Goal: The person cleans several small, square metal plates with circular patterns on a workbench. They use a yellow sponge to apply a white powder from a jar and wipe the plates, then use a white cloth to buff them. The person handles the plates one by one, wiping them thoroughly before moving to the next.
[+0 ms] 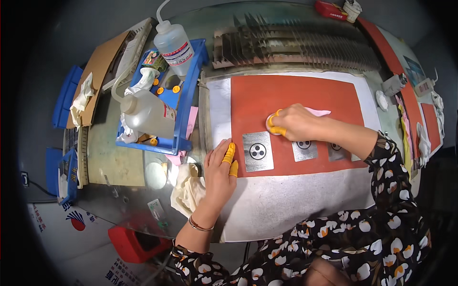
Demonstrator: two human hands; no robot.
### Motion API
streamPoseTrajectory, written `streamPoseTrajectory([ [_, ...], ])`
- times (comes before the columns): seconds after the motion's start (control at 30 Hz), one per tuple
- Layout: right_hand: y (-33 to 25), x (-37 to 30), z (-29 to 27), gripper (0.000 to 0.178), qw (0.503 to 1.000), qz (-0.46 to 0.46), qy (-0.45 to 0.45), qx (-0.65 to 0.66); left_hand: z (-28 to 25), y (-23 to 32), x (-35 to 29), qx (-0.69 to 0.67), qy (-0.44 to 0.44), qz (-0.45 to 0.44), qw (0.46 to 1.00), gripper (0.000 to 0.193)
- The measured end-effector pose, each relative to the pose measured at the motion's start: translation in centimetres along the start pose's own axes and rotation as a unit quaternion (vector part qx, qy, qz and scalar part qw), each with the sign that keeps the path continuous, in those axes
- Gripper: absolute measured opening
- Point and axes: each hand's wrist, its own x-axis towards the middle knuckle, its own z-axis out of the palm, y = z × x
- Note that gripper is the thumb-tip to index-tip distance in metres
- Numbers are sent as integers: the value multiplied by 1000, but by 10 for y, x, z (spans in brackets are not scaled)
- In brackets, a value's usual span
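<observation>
My right hand (299, 122), with yellow finger cots on its fingertips, is closed round a small round white pad (268, 125). It presses the pad toward the red mat (291, 93), just above the leftmost metal plate (258, 163). That plate is silver with a black ring and dots. A second metal plate (304, 152) lies under my right wrist, and others are partly covered by the forearm. My left hand (221, 170), also wearing yellow finger cots, rests with fingers stretched out at the mat's left edge, holding nothing. A pink cloth (318, 112) shows behind my right hand.
Left of the mat stands a blue tray (187, 102) with two squeeze bottles, a clear one (174, 47) and a whitish one (148, 112). A crumpled cream cloth (187, 189) lies beside my left wrist. Thin metal sheets (296, 45) stand in a rack at the back.
</observation>
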Motion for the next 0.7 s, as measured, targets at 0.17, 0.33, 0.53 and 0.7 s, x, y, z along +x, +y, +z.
streamPoseTrajectory([
  [0.17,-10,20,26,8,1000,-3,3,-31,1,0,0,-3,2,5,1000,34],
  [0.33,-2,-15,-5,9,995,18,-86,-38,-2,-1,-4,-1,-3,-3,1000,35],
  [0.53,-23,-69,-70,16,949,196,172,178,-3,-1,-4,3,-12,-4,1000,37],
  [0.7,8,-187,-144,14,913,319,228,109,14,1,6,-27,16,20,999,37],
])
